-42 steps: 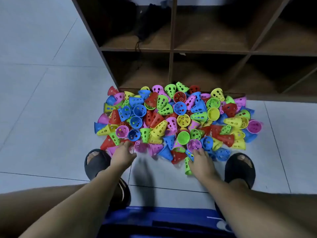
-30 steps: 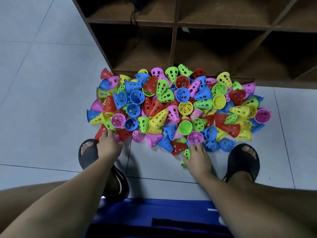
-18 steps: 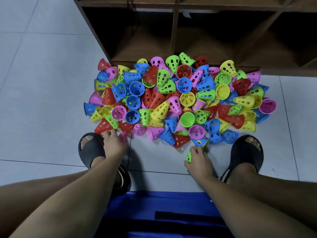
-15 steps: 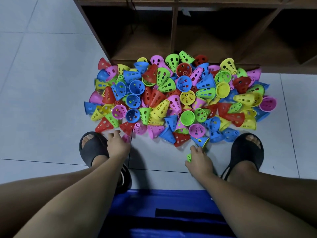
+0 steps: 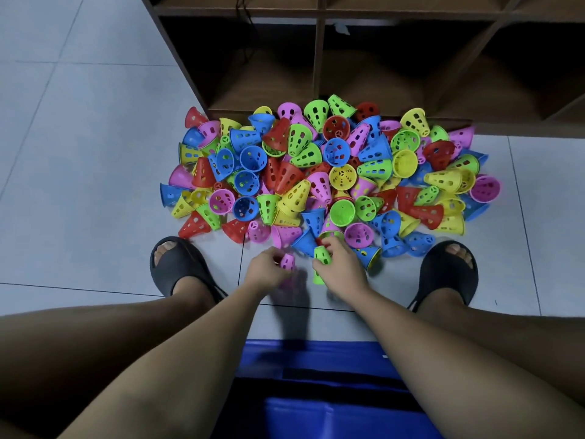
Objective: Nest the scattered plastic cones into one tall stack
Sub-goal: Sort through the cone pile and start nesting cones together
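A heap of perforated plastic cones (image 5: 329,172) in red, blue, green, yellow and pink lies on the tiled floor in front of a shelf unit. My left hand (image 5: 267,274) holds a pink cone (image 5: 287,262) just below the heap's near edge. Close to its right, my right hand (image 5: 340,267) grips a green cone (image 5: 321,259), narrow end up; its lower part is motion-blurred. The two held cones are a short gap apart, above the bare tile.
A dark wooden shelf unit (image 5: 319,68) stands right behind the heap. My feet in black slippers sit on both sides, the left slipper (image 5: 180,264) and the right slipper (image 5: 443,270). A blue seat (image 5: 316,391) is under me. Grey tiles (image 5: 79,153) stretch to the left.
Both hands have left the heap's near edge and come together in the middle. The left hand now carries a pink cone; the right has lifted its green cone off the floor.
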Available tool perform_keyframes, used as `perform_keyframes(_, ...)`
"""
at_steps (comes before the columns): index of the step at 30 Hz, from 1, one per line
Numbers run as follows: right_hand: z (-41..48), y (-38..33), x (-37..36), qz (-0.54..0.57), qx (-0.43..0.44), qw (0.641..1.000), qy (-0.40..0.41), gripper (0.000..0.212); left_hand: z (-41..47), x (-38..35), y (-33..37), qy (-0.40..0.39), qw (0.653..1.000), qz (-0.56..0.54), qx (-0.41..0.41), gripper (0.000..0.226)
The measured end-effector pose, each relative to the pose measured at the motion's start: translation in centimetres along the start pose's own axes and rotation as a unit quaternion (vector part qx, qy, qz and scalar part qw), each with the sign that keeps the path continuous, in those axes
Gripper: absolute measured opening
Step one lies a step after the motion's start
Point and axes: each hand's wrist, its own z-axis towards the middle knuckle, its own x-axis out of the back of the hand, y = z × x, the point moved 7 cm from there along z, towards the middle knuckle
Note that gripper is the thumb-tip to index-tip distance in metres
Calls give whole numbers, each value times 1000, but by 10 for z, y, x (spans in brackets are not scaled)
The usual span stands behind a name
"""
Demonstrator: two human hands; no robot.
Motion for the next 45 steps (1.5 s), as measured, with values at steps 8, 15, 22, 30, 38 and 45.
perform_keyframes(8,-3,-10,4,13,58,997,39,30,-5,-27,16,6,995,-50,-90,39)
perform_keyframes(15,-10,-24,-5,29,80,996,35,32,5,-13,-5,-15,997,-23,-65,56)
perform_keyframes(22,-15,-44,-9,40,113,992,34,26,6,16,-19,39,998,-24,-41,38)
perform_keyframes(30,-13,-30,-26,-22,117,993,-13,24,24,81,-1,211,974,-39,-70,34)
perform_keyframes(38,11,19,33,-246,58,963,98,33,44,75,-6,183,979,25,-80,42)
perform_keyframes(45,17,72,41,-363,-20,930,45,52,34,60,-27,170,982,62,-49,31)
